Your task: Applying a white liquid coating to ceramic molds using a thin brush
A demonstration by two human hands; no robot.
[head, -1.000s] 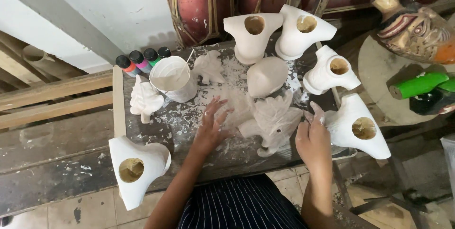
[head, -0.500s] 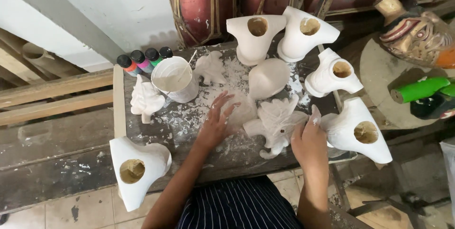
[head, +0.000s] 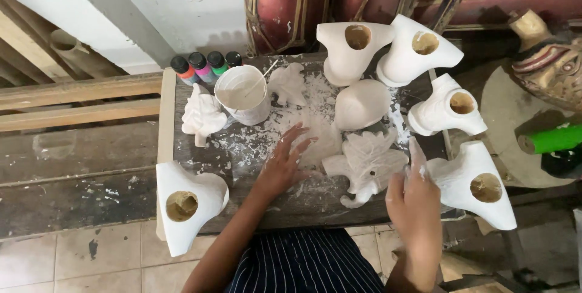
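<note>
Two bare hands are being kept low over the dark, plaster-spattered surface [head: 254,208] in the head view. The left hand [head: 285,163] is being pressed flat, fingers spread wide, on the spilled white powder, gripping nothing. The right hand [head: 415,199] is being held open and upright just beside the white plaster elephant-head casting [head: 367,163], which is lying at the centre, ringed by hollow white moulds left hole-up for reach.

bare forearms, dark pinstriped garment [head: 306,266]
</note>
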